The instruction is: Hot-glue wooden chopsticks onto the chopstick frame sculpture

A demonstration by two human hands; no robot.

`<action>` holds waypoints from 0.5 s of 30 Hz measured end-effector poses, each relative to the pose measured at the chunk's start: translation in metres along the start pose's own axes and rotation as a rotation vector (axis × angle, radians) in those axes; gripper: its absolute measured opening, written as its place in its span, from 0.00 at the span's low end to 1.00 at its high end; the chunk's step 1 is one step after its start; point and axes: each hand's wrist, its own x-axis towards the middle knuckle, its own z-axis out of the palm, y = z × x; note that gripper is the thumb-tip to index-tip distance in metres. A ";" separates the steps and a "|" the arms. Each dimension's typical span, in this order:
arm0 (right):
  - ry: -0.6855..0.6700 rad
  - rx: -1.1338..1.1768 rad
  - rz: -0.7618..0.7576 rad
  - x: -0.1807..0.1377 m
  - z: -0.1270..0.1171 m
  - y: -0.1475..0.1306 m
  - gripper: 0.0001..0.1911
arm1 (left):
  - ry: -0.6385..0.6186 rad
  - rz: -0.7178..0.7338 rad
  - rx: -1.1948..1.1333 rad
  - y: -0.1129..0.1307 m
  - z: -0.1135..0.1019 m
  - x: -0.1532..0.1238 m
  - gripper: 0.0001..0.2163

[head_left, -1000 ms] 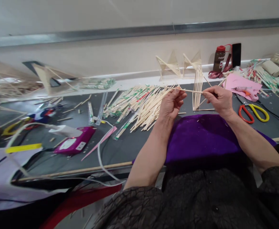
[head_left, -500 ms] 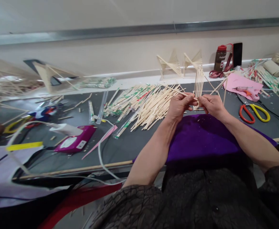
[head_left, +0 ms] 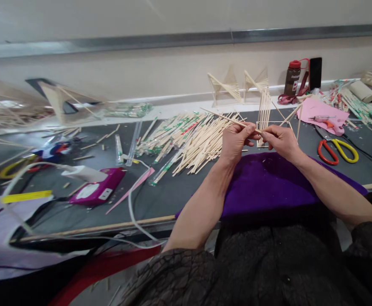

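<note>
"Where is the wooden stick (head_left: 221,116)?"

"Over the far edge of the purple cloth (head_left: 269,187). The person's left hand (head_left: 236,140) has its fingers closed round it; the right hand (head_left: 279,142) pinches it near one end, thumb against forefinger."

"Which containers are about?"

"Left of the cloth, clear plastic sleeves (head_left: 164,135) with green print hold sticks, beside a loose stick pile (head_left: 201,146). Beyond the cloth, toward the right, stands a red-capped bottle (head_left: 292,80); its contents cannot be made out."

"And room to move?"

"Left of the cloth, dark tabletop (head_left: 163,197) runs along the wooden front edge (head_left: 122,225). It is tighter elsewhere: a stick frame (head_left: 264,111) is just beyond the cloth, and scissors (head_left: 330,141) lie near its right side."
</note>
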 end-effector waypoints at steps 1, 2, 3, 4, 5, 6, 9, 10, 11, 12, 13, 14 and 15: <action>-0.007 -0.086 -0.043 0.000 0.000 0.001 0.13 | -0.003 0.005 0.015 0.000 0.000 -0.001 0.15; -0.022 -0.181 -0.080 0.000 0.000 0.002 0.13 | -0.006 0.010 0.027 0.000 0.001 -0.001 0.15; -0.043 -0.276 -0.112 0.000 0.000 0.004 0.14 | -0.008 0.014 0.039 -0.001 0.001 -0.002 0.14; -0.061 -0.365 -0.136 -0.001 0.001 0.006 0.14 | -0.009 0.017 0.051 -0.001 0.001 -0.002 0.14; -0.071 -0.443 -0.153 -0.001 0.002 0.007 0.14 | -0.009 0.020 0.065 -0.001 0.001 -0.002 0.13; -0.071 -0.508 -0.161 -0.001 0.003 0.009 0.14 | -0.010 0.020 0.079 -0.001 0.001 -0.002 0.13; -0.022 -0.618 -0.138 -0.002 0.009 0.012 0.13 | -0.012 0.033 0.107 -0.002 0.002 -0.002 0.11; -0.006 -0.627 -0.121 -0.002 0.011 0.012 0.13 | -0.014 0.049 0.115 -0.002 0.002 -0.002 0.11; 0.002 -0.622 -0.103 -0.002 0.012 0.012 0.13 | -0.014 0.070 0.127 -0.002 0.003 -0.002 0.11; 0.004 -0.607 -0.085 -0.002 0.012 0.011 0.14 | -0.009 0.095 0.142 -0.002 0.003 -0.002 0.10; -0.001 -0.583 -0.068 -0.001 0.012 0.010 0.14 | 0.000 0.121 0.159 -0.002 0.004 -0.003 0.10; -0.008 -0.554 -0.052 0.000 0.011 0.008 0.15 | 0.015 0.145 0.177 -0.001 0.004 -0.004 0.10; -0.015 -0.522 -0.037 0.001 0.011 0.007 0.15 | 0.035 0.167 0.192 -0.001 0.004 -0.004 0.10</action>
